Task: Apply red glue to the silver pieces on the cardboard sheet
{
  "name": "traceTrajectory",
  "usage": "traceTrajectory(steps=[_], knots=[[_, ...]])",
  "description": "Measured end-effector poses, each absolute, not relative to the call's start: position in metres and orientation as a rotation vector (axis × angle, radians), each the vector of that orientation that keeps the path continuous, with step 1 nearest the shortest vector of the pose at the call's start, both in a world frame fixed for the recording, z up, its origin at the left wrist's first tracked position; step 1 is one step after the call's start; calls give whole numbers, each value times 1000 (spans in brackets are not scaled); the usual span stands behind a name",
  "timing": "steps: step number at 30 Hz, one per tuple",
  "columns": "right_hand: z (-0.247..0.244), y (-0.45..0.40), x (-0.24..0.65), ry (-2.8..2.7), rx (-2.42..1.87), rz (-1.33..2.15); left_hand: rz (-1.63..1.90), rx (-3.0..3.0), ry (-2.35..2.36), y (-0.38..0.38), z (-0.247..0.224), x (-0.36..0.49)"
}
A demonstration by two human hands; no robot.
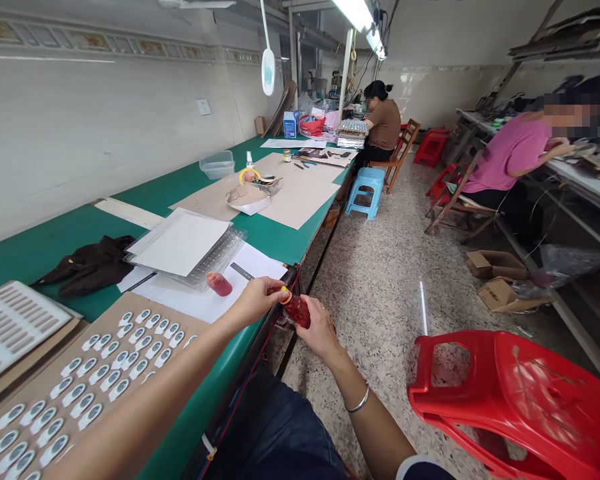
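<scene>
From where I stand, at ten o'clock from the seated person (280,427), a white slotted tray (25,319) lies on the green surface (275,239). Nearer, also around ten, a sheet of cardboard (183,312) carries rows of small white parts (111,381). Towards eleven sits a clear plastic tub (216,165), its inside hard to make out; closer in stands a small pinkish-red object (222,285). Just short of twelve, an open white carton (247,205) holds a yellow ring (242,176) and a jumble of small items. At twelve, over the surface's edge, the left hand (265,292) pinches the yellow top (285,293) of a dark red bottle (299,312); I can't tell how full it is. The right hand (321,330) is wrapped around the bottle's body. Near two o'clock, an open cardboard box (497,263) rests on the floor (380,287).
</scene>
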State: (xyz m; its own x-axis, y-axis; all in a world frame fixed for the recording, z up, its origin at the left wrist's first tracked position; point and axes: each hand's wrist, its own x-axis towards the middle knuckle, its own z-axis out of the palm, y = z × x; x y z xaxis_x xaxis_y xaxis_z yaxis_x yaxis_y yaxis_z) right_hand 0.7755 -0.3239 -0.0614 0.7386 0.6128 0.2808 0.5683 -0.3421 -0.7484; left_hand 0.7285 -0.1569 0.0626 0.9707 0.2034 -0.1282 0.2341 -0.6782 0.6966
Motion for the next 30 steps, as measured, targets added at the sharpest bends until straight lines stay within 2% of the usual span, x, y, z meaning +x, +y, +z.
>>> traceTrajectory(steps=[11,20,30], knots=[[-43,-344,782,-1018,-1968,235,-42,2465,-46,-151,64,715],[-55,-339,767,-892,-1792,288,82,2450,64,-167,54,710],[-39,-369,793,-1157,-1738,523,-405,2471,-250,-155,78,720]])
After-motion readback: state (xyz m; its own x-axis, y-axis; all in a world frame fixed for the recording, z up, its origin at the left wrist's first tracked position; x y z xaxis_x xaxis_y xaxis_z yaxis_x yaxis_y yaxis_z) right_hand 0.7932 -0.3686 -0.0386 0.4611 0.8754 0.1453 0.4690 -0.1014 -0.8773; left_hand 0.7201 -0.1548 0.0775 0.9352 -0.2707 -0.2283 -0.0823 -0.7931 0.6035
